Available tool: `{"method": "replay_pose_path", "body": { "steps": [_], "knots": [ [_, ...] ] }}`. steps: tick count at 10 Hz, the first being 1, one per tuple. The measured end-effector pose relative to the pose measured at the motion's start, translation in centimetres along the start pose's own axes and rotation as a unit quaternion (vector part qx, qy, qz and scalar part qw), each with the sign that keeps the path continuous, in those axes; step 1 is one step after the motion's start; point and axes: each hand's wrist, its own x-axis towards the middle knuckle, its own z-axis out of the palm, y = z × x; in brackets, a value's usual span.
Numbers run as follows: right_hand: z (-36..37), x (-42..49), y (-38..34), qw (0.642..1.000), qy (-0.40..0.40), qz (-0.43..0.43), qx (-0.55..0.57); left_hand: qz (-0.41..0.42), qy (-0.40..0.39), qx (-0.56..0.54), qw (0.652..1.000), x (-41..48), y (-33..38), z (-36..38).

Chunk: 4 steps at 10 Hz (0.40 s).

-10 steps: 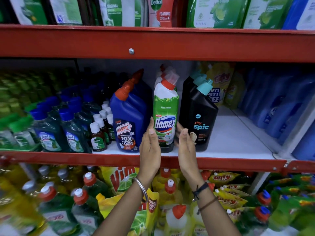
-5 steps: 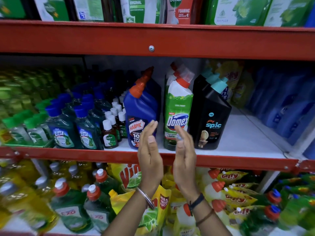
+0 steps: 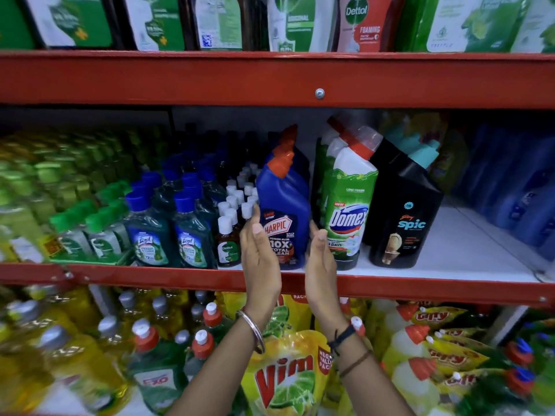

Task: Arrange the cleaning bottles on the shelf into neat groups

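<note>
A blue Harpic bottle with an orange cap stands at the front of the middle shelf. To its right stand a green and white Domex bottle and a black Spic bottle, each with more of its kind behind. My left hand is flat against the Harpic bottle's left side. My right hand is flat in the gap between Harpic and Domex, at the Harpic's right side. Fingers of both hands are straight, not wrapped around the bottle.
Small brown Dettol bottles and blue-capped Lizol bottles crowd the shelf to the left. Blue bottles fill the far right. The red shelf edge runs below my hands. Vim pouches and dish-liquid bottles sit underneath.
Both hands left the Domex bottle, drew back, then shifted left to flank the Harpic bottle. The view also moved left.
</note>
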Motion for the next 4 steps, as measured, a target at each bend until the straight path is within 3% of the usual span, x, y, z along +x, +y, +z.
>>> {"method": "replay_pose_path", "body": {
  "steps": [3, 4],
  "knots": [
    [0.05, 0.70, 0.29, 1.000, 0.002, 0.006, -0.012, -0.011, -0.020, 0.013, 1.000, 0.38, 0.36, -0.58],
    [-0.63, 0.41, 0.22, 1.000, 0.010, -0.003, 0.000, 0.024, -0.003, 0.016, 1.000, -0.02, 0.14, -0.52]
  ]
}}
